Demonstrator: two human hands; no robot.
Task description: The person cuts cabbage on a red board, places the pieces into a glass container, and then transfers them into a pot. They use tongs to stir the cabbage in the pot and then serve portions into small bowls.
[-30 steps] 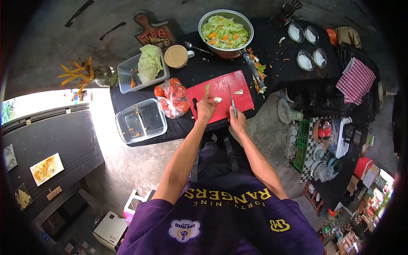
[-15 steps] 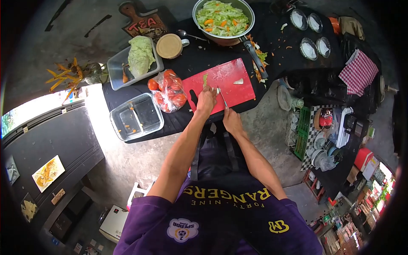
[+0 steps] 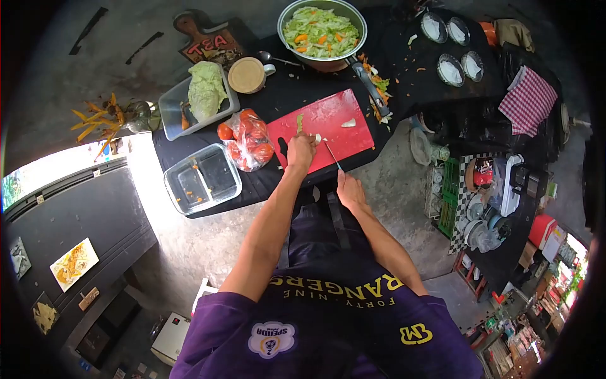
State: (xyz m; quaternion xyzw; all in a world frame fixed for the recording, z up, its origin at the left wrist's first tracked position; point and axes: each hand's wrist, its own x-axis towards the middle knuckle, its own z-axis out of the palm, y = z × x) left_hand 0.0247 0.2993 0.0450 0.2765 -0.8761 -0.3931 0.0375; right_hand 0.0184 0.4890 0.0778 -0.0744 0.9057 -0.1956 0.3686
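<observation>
- The small pale vegetable piece (image 3: 317,138) lay on the red plastic cutting board (image 3: 344,136), near the board's nearer edge, with the left hand (image 3: 301,151) pressed down just beside it — fingers curled and bunched, seemingly pinning it, though the grip itself was too small to make out.
- The right hand (image 3: 348,188) was closed round the handle of a thin-bladed kitchen knife (image 3: 331,153), its tip pointing at the piece under the left fingers.
- Compared with the view a second before, the knife had swung from lying almost straight up the board to a slant, and the right hand had drawn back off the board's edge toward the body; the left hand had barely shifted.
- That read as a slicing stroke pulled through — the cutting looked to be in progress, not finished, since the piece was not yet moved off.
- A second white wedge-shaped offcut (image 3: 348,122) and a green leaf strip (image 3: 299,122) sat apart further up the board.
- Beyond it stood a round metal pan of chopped cabbage and carrot (image 3: 322,31); to the left, a clear plastic bag of red tomatoes (image 3: 247,139), touching the board's left edge.
- A clear rectangular container holding a cabbage piece (image 3: 201,95) lay behind the bag.
</observation>
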